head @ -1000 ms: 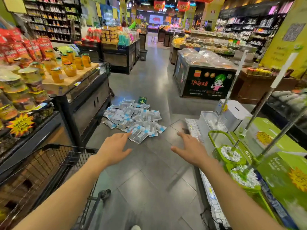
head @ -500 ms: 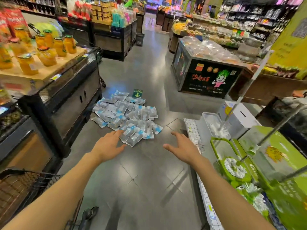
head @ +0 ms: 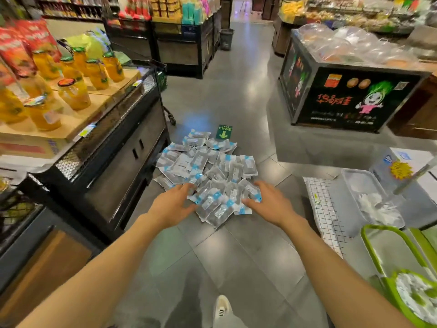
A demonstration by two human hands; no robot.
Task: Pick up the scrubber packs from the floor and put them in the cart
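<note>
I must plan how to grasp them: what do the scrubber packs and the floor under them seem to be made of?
Scrubber packs: apparently thin clear plastic film, glossy and crinkled, with blue and white printing; a grey pad shows through. Floor: looks like large grey tiles, smooth and half-glossy, with visible joints and soft light reflections.

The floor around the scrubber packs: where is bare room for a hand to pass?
Bare grey floor lies in front of the scrubber packs, and between them and the black produce stand. It is crowded between the pile and the dark counter.
</note>
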